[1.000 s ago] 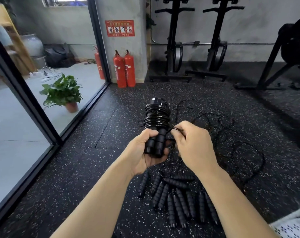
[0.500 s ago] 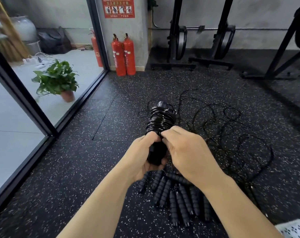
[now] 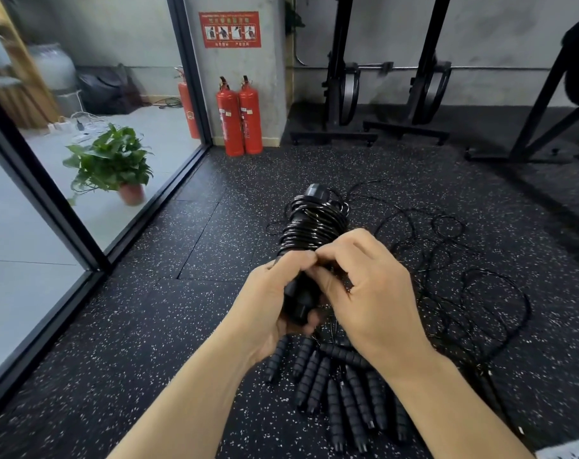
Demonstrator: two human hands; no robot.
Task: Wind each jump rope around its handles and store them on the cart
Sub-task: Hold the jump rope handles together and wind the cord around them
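Observation:
A black jump rope [image 3: 314, 223] is wound in tight shiny coils around its two handles, held upright in front of me. My left hand [image 3: 275, 303] grips the lower part of the handles. My right hand [image 3: 367, 293] pinches the cord just under the coils, fingertips meeting my left thumb. On the floor below lie several more black ribbed handles [image 3: 344, 392] side by side. Their loose thin cords [image 3: 447, 260] sprawl in loops to the right. No cart is in view.
The floor is black speckled rubber. A glass partition with a dark frame [image 3: 82, 240] runs along the left, a potted plant [image 3: 112, 164] behind it. Two red fire extinguishers [image 3: 240, 117] stand by a pillar. Black exercise machine stands [image 3: 381, 127] line the back wall.
My right hand has moved in from the right side of the bundle and now pinches the cord against it, close to my left thumb. The view has tilted slightly.

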